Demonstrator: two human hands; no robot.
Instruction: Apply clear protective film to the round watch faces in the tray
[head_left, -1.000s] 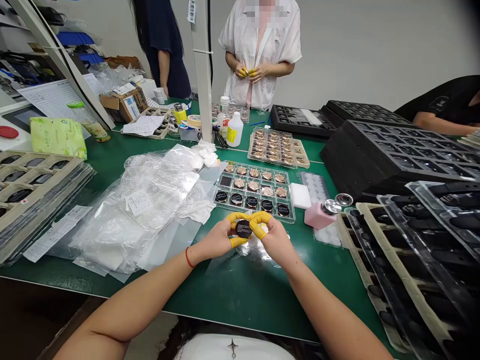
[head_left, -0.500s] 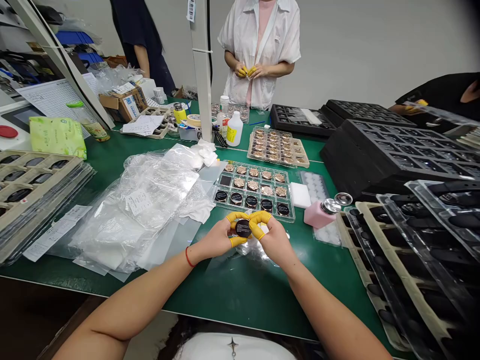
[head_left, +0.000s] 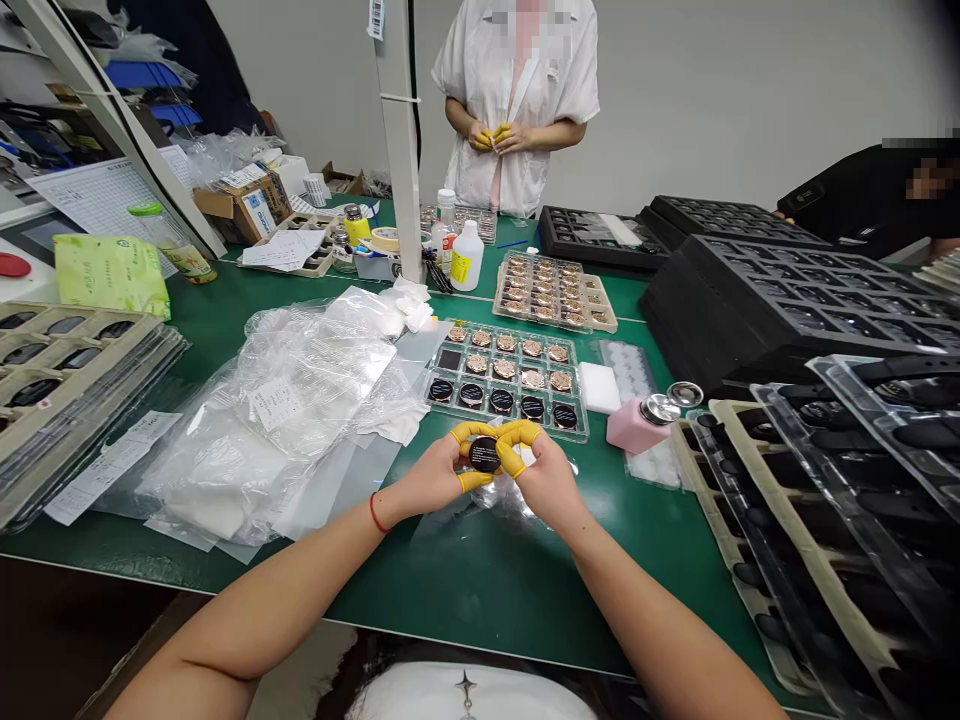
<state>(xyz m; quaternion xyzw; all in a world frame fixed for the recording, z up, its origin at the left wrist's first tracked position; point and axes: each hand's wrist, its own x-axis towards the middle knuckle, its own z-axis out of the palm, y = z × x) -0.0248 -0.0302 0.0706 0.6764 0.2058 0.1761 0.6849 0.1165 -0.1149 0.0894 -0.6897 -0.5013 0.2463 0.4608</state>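
One black disc [head_left: 484,456] in the pinching grip of left hand [head_left: 429,480] and right hand [head_left: 552,484]

Black disc [head_left: 484,458]: underside hidden, lettering [head_left: 485,451] unreadably small.

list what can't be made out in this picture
In the head view:
- lettering on the black disc: too small to read
- disc's far side: faces away from the camera
- left tray stack: cut off by the left edge
- clear plastic: partly hidden behind the right hand

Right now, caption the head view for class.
Left hand and right hand hold a black disc before a clear tray.
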